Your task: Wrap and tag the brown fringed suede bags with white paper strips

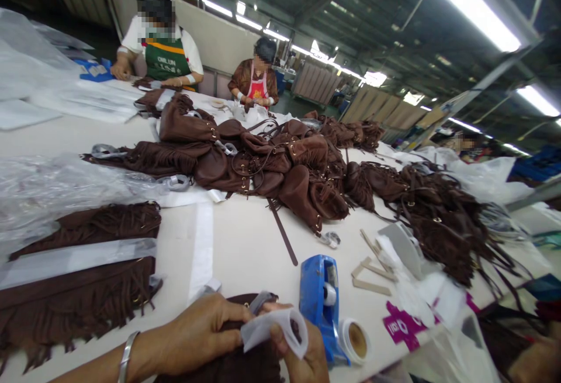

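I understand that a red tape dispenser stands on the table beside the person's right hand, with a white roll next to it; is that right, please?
Not quite: the tape dispenser is blue, not red, as the head view shows. It stands on the table beside the person's right hand, with a white roll next to it.

Left hand [219, 325]: bare, lower middle of frame. Left forearm [94, 365]: bare as far as it shows, enters from bottom left edge. Left wrist [153, 348]: one bangle [128, 356], silver-coloured, shiny, looks like metal. Bangle shape: narrow, flattish band, curved around the wrist, smooth-looking outline, bright highlight on its face, darker along one edge. Finer surface detail too small to tell. Bangle's lower end meets bottom edge of frame. Right hand [309, 351]: also bare, bottom of frame, right of centre; anything beyond it is cropped out.
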Available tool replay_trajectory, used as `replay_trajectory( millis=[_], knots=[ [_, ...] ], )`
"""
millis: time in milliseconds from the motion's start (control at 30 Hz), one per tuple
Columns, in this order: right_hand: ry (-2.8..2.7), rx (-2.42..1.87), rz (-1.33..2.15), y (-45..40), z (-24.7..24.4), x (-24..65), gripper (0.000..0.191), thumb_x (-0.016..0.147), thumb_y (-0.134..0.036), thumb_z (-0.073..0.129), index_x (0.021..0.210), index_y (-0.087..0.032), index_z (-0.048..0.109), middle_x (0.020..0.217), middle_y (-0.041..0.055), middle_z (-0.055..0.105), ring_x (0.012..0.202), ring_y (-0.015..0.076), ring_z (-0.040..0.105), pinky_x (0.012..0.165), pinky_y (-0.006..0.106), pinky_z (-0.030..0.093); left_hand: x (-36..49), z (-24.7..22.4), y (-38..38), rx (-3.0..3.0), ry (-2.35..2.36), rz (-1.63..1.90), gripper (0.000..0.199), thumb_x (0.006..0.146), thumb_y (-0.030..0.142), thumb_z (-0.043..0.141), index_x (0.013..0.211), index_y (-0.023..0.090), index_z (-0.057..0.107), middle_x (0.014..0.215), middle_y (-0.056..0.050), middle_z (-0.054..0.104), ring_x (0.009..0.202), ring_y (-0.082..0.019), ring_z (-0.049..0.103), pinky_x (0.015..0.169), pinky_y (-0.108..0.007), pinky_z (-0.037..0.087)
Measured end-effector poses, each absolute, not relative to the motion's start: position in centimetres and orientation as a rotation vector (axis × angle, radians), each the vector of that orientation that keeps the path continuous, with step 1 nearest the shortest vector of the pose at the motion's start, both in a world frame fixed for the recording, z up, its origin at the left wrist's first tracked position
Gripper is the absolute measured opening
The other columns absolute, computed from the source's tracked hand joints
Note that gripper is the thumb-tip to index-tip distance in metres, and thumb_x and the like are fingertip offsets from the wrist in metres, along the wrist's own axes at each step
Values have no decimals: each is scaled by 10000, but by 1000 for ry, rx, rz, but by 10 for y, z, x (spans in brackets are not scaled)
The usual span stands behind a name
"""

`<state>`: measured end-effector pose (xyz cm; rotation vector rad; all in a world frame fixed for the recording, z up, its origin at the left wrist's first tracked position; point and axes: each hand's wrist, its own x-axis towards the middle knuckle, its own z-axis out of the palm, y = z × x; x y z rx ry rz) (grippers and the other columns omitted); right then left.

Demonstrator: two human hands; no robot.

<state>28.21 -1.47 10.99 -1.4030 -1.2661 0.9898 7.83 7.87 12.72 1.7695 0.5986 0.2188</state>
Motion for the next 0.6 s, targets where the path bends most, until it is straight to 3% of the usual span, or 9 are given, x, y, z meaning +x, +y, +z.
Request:
replay_trajectory(
  millis=[167, 367, 600],
  knots=[
    [-1048, -1451, 1130, -17, 99, 279, 434, 844, -563, 658, 1066, -199, 737, 640, 16, 614, 559, 158, 552, 531, 262, 458, 81, 124, 80, 1644, 615, 187, 241, 911, 401, 558, 971, 257, 742, 864, 61, 708, 778, -139, 601, 691, -193, 418],
    [-1046, -1414, 1027, -13, 99, 276, 397, 858, -556, 641, 985, -188, 715, 588, -4, 585, 530, 146, 541, 521, 250, 464, 84, 125, 79, 1567, 634, 184, 284, 880, 443, 560, 967, 250, 749, 906, 45, 732, 817, -168, 611, 732, -217, 441],
    [-1098, -1482, 648, -17, 110, 282, 377, 870, -501, 671, 1090, -200, 621, 828, 47, 719, 462, 126, 592, 480, 242, 509, 85, 127, 80, 1608, 663, 158, 266, 853, 382, 539, 970, 283, 757, 918, 62, 742, 838, -190, 636, 749, -235, 437]
  ],
)
